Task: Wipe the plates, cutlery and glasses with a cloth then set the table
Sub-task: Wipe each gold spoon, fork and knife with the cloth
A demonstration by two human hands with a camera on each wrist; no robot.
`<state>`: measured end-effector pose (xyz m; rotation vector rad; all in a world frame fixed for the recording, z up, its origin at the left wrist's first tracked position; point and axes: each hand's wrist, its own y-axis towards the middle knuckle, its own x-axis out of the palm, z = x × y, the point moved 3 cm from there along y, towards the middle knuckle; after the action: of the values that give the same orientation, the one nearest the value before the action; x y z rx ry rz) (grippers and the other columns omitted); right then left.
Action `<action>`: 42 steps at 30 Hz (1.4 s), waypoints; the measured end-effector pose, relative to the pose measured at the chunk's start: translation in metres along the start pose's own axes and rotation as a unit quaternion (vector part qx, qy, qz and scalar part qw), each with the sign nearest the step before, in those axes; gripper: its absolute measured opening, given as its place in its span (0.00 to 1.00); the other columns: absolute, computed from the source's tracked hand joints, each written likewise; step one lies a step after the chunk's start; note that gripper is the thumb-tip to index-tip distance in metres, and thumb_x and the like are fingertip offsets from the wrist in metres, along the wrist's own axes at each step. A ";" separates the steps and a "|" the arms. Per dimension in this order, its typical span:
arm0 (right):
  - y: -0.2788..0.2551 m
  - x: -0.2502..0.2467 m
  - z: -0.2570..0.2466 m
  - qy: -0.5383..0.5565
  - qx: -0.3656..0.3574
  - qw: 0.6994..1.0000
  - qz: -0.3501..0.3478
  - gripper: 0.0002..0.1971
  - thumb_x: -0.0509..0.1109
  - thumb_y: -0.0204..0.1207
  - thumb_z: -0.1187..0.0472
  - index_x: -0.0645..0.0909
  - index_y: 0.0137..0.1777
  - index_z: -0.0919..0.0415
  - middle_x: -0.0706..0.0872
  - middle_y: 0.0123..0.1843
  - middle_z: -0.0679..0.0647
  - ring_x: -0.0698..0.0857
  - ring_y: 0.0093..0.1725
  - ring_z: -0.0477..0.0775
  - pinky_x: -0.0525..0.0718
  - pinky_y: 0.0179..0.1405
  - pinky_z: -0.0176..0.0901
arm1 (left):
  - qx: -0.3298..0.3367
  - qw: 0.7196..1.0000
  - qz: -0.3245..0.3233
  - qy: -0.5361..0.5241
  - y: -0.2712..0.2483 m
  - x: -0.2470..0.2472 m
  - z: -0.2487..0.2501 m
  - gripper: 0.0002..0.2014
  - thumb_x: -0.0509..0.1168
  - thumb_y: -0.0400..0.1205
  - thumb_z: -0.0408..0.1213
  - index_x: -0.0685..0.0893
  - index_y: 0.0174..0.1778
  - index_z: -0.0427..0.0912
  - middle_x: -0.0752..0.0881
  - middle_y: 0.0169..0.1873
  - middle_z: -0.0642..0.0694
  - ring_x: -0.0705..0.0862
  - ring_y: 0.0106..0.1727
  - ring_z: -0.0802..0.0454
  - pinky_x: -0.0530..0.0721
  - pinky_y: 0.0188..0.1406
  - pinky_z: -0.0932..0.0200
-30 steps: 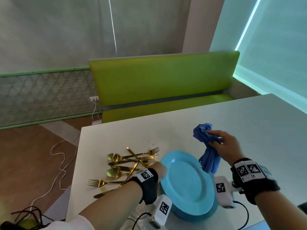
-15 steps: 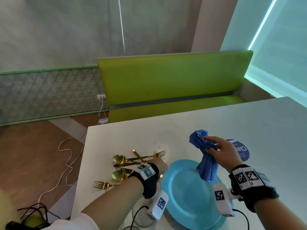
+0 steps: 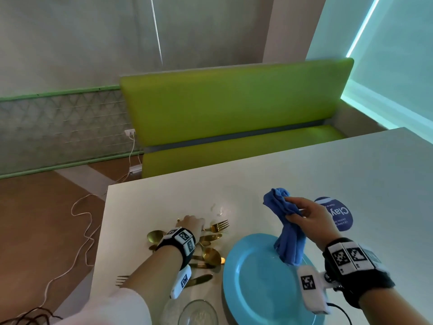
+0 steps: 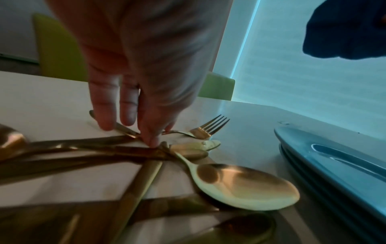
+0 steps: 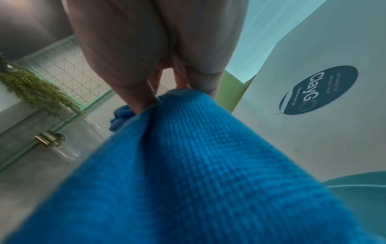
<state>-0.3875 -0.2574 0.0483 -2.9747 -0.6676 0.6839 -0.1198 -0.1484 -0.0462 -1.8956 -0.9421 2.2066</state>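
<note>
Up above the blue plates point(image 3: 253, 280), the right hand point(image 3: 315, 218) pinches the bunched blue cloth point(image 3: 287, 231), whose tail hangs onto the top plate's far rim. Near the surface's point(image 3: 164, 198) left edge, the left hand point(image 3: 191, 225) reaches down into the gold cutlery pile point(image 4: 188, 165), fingertips point(image 4: 151, 140) pressing on crossed handles. A glass point(image 3: 198, 313) stands at the near edge.
</note>
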 end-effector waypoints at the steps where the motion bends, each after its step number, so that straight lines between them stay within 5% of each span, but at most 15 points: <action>1: 0.001 0.000 0.002 -0.001 0.003 1.000 -0.002 0.19 0.68 0.71 0.76 0.83 0.51 0.50 0.88 0.41 0.50 0.85 0.35 0.35 0.82 0.33 0.22 | 0.003 1.000 -0.003 0.014 0.001 -0.001 0.001 0.14 0.56 0.82 0.29 0.79 0.61 0.42 0.79 0.62 0.40 0.81 0.61 0.42 0.80 0.57 0.53; 4: 0.004 0.000 0.009 -0.007 0.016 1.000 -0.002 0.19 0.68 0.71 0.77 0.83 0.53 0.52 0.88 0.41 0.52 0.85 0.37 0.41 0.82 0.32 0.21 | 0.009 0.997 -0.015 0.082 0.003 -0.004 0.004 0.15 0.58 0.82 0.30 0.79 0.64 0.39 0.80 0.63 0.39 0.81 0.63 0.40 0.80 0.60 0.53; 8: 0.006 0.001 0.011 -0.001 0.017 1.000 -0.004 0.19 0.68 0.70 0.78 0.83 0.54 0.55 0.87 0.41 0.49 0.84 0.30 0.30 0.81 0.31 0.20 | 0.034 0.992 -0.015 0.124 0.007 -0.004 0.006 0.14 0.57 0.82 0.30 0.81 0.60 0.41 0.83 0.61 0.41 0.78 0.65 0.42 0.73 0.65 0.52; 11: 0.005 0.000 0.013 0.000 0.014 1.000 -0.001 0.19 0.68 0.70 0.78 0.83 0.54 0.55 0.87 0.41 0.49 0.84 0.30 0.30 0.81 0.32 0.20 | 0.046 0.991 -0.011 0.123 0.006 0.000 0.004 0.13 0.58 0.81 0.31 0.83 0.58 0.42 0.81 0.61 0.41 0.73 0.66 0.42 0.72 0.66 0.52; 14: 0.003 0.000 0.014 0.002 0.016 1.000 0.000 0.19 0.68 0.71 0.78 0.83 0.54 0.56 0.87 0.41 0.49 0.84 0.29 0.32 0.82 0.32 0.21 | 0.065 0.996 -0.010 0.059 0.002 -0.001 0.015 0.11 0.67 0.75 0.36 0.85 0.54 0.45 0.81 0.59 0.45 0.75 0.64 0.45 0.76 0.63 0.53; 18: -0.002 -0.001 0.013 0.005 0.017 1.000 -0.003 0.19 0.68 0.71 0.78 0.83 0.54 0.55 0.87 0.40 0.53 0.84 0.29 0.33 0.82 0.32 0.22 | 0.099 0.978 -0.139 -0.116 -0.009 0.000 0.046 0.16 0.70 0.73 0.44 0.87 0.57 0.46 0.87 0.57 0.49 0.84 0.58 0.52 0.81 0.56 0.62; 21: -0.006 -0.006 0.014 0.005 0.012 1.000 0.008 0.19 0.69 0.70 0.77 0.84 0.54 0.54 0.88 0.40 0.51 0.86 0.34 0.41 0.84 0.35 0.27 | 0.108 0.965 -0.210 -0.117 -0.012 0.006 0.064 0.11 0.70 0.76 0.48 0.83 0.37 0.45 0.83 0.34 0.48 0.80 0.38 0.53 0.74 0.38 0.63; 23: -0.008 -0.011 0.016 0.006 0.011 1.000 0.015 0.19 0.69 0.70 0.77 0.84 0.54 0.54 0.88 0.41 0.50 0.85 0.37 0.47 0.84 0.37 0.29 | 0.097 0.963 -0.230 -0.096 -0.012 0.008 0.071 0.18 0.71 0.75 0.50 0.73 0.28 0.44 0.73 0.25 0.49 0.72 0.30 0.52 0.68 0.32 0.62; 25: -0.011 -0.016 0.019 0.006 0.010 1.000 0.017 0.19 0.69 0.70 0.77 0.84 0.54 0.54 0.87 0.41 0.48 0.85 0.37 0.47 0.84 0.37 0.29 | 0.098 0.962 -0.235 -0.100 -0.014 0.007 0.077 0.15 0.72 0.75 0.48 0.78 0.36 0.40 0.78 0.28 0.49 0.77 0.35 0.49 0.73 0.37 0.60; 28: -0.015 -0.020 0.024 -0.008 0.008 1.000 0.021 0.19 0.70 0.69 0.77 0.84 0.53 0.53 0.88 0.40 0.49 0.85 0.35 0.45 0.84 0.39 0.32 | 0.104 0.956 -0.241 -0.131 -0.015 0.007 0.079 0.16 0.72 0.75 0.43 0.82 0.55 0.38 0.89 0.48 0.38 0.81 0.44 0.49 0.79 0.46 0.58; 31: -0.018 -0.023 0.029 -0.013 0.011 0.999 0.028 0.19 0.71 0.69 0.77 0.84 0.52 0.53 0.88 0.38 0.47 0.84 0.29 0.33 0.83 0.34 0.25 | 0.088 0.944 -0.233 -0.217 -0.016 0.008 0.077 0.23 0.71 0.77 0.36 0.79 0.68 0.36 0.86 0.59 0.33 0.83 0.48 0.49 0.81 0.46 0.61; 35: -0.019 -0.022 0.030 -0.013 0.014 1.000 0.024 0.18 0.70 0.69 0.78 0.84 0.52 0.55 0.87 0.38 0.46 0.84 0.27 0.30 0.82 0.31 0.21 | 0.094 0.976 -0.114 -0.159 -0.015 -0.007 0.060 0.17 0.68 0.78 0.36 0.83 0.63 0.41 0.85 0.63 0.43 0.83 0.62 0.48 0.79 0.58 0.61; 38: -0.018 -0.017 0.027 -0.010 0.015 1.000 0.014 0.18 0.69 0.69 0.78 0.85 0.54 0.58 0.87 0.38 0.47 0.84 0.27 0.30 0.82 0.31 0.22 | 0.060 0.995 -0.030 -0.072 -0.011 -0.016 0.031 0.11 0.63 0.79 0.34 0.86 0.55 0.47 0.85 0.60 0.47 0.83 0.60 0.48 0.80 0.57 0.59; 42: -0.017 -0.009 0.018 -0.006 0.009 1.000 0.000 0.18 0.68 0.70 0.79 0.84 0.54 0.58 0.86 0.37 0.47 0.83 0.26 0.29 0.80 0.29 0.20 | 0.032 0.999 -0.040 -0.001 -0.007 -0.007 -0.001 0.14 0.64 0.78 0.31 0.84 0.55 0.50 0.80 0.62 0.47 0.82 0.61 0.47 0.81 0.53 0.58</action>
<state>-0.4090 -0.2469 0.0373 -2.9567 -0.6593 0.7053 -0.1200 -0.1455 -0.0366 -1.7947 -0.9194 2.1672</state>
